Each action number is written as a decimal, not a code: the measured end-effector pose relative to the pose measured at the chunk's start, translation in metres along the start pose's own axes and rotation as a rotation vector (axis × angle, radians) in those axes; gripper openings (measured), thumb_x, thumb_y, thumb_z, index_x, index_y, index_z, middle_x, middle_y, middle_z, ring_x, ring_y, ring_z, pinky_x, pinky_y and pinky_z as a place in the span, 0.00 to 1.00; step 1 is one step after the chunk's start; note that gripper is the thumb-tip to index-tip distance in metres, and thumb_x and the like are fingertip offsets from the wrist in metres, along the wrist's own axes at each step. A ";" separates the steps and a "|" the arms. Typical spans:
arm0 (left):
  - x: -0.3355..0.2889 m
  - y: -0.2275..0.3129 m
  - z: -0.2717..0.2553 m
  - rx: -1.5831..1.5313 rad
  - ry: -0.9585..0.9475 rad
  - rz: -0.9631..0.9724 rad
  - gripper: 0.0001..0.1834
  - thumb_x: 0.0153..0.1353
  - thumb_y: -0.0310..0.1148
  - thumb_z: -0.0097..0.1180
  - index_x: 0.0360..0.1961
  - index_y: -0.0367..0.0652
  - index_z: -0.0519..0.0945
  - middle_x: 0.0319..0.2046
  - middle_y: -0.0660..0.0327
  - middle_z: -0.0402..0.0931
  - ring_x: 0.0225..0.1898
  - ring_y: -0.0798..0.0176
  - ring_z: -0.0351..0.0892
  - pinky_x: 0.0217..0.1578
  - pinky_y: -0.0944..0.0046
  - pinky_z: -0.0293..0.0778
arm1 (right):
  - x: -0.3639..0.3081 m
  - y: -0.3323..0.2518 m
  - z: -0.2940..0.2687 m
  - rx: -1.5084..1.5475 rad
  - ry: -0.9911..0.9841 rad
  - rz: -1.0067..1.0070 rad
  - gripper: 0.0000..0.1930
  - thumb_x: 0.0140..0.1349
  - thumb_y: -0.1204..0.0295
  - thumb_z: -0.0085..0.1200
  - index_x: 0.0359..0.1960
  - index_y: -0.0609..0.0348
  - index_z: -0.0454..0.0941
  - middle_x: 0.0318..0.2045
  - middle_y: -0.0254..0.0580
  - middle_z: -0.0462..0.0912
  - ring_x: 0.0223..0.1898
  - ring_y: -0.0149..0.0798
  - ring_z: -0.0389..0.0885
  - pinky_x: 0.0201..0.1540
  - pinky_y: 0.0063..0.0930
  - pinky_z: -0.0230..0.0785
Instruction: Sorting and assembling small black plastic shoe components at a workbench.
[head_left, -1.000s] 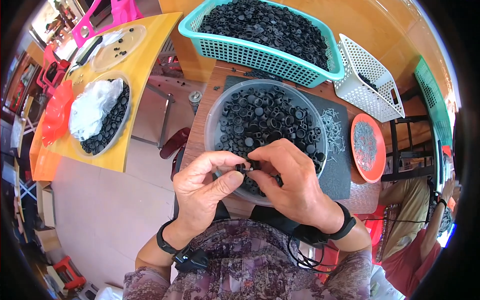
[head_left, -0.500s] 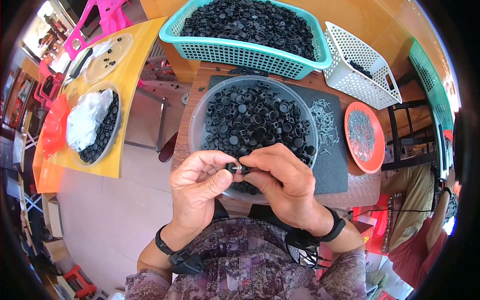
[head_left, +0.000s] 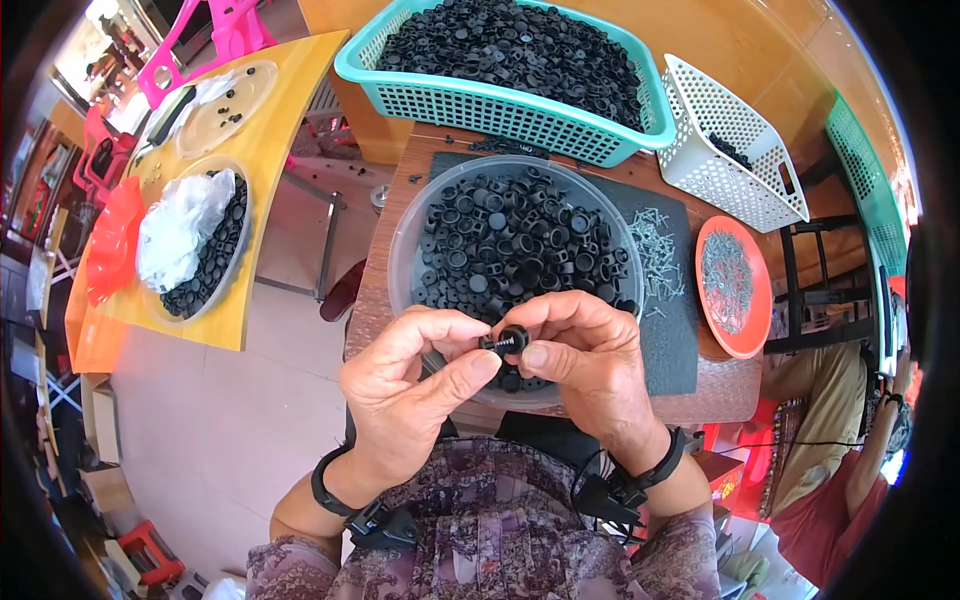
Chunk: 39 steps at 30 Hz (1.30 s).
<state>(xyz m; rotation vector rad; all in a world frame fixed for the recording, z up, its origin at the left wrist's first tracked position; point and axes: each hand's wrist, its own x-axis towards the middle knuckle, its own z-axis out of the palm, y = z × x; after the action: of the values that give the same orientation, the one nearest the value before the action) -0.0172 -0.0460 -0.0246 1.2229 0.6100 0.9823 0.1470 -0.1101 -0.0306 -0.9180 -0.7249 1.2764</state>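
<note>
1. The brown table (head_left: 720,395) fills the space ahead of the person, while a yellow table (head_left: 300,80) stands apart at 10 o'clock from the hands
2. At 12 o'clock, the green basket (head_left: 500,110) sits heaped with small black parts; toward half past one is a white basket (head_left: 725,185), with a few dark pieces showing inside
3. The clear bowl (head_left: 405,255) of loose black caps (head_left: 510,225) lies just beyond the fingers, which work over its near edge
4. An orange plate (head_left: 735,345) of metal pieces rests between 2 and 3 o'clock; nearer, at 2 o'clock, loose screws (head_left: 655,255) are strewn on a dark mat (head_left: 665,345)
5. The left hand (head_left: 400,385) comes in from 8 o'clock, thumb and forefinger pinched nearly together on a small black part (head_left: 488,342)
6. The right hand (head_left: 600,375), at 4 o'clock, pinches a round black cap (head_left: 515,337) between thumb and forefinger
7. Compared with half a second ago, the cap shows more of its round side, so the held pieces appear to be turning while both pinches stay on
8. The ridged metal piece (head_left: 504,343) spans the gap between cap and part; whether it sits any deeper now, I cannot tell
</note>
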 end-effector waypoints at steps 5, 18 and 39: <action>0.000 0.002 0.001 0.099 0.021 0.045 0.11 0.52 0.21 0.65 0.37 0.33 0.79 0.32 0.61 0.77 0.33 0.73 0.74 0.35 0.73 0.71 | 0.001 0.002 0.000 0.040 -0.019 0.006 0.15 0.53 0.88 0.54 0.43 0.64 0.78 0.40 0.40 0.81 0.40 0.28 0.79 0.44 0.21 0.73; 0.004 0.003 0.001 0.335 -0.003 0.148 0.11 0.51 0.25 0.66 0.35 0.33 0.80 0.30 0.60 0.78 0.30 0.71 0.77 0.32 0.72 0.74 | 0.001 0.002 0.002 -0.055 0.007 -0.006 0.15 0.53 0.89 0.54 0.43 0.64 0.79 0.39 0.39 0.81 0.41 0.30 0.79 0.46 0.22 0.72; 0.009 0.001 0.000 0.322 -0.101 0.047 0.16 0.47 0.23 0.67 0.39 0.36 0.79 0.30 0.63 0.76 0.30 0.72 0.76 0.33 0.72 0.74 | -0.002 0.002 0.005 -0.151 0.094 -0.056 0.11 0.56 0.86 0.54 0.40 0.64 0.80 0.37 0.39 0.81 0.37 0.26 0.77 0.39 0.18 0.71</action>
<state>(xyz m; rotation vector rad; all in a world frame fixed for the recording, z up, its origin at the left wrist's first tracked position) -0.0134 -0.0385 -0.0222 1.5679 0.6801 0.8764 0.1412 -0.1113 -0.0300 -1.0655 -0.7757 1.1332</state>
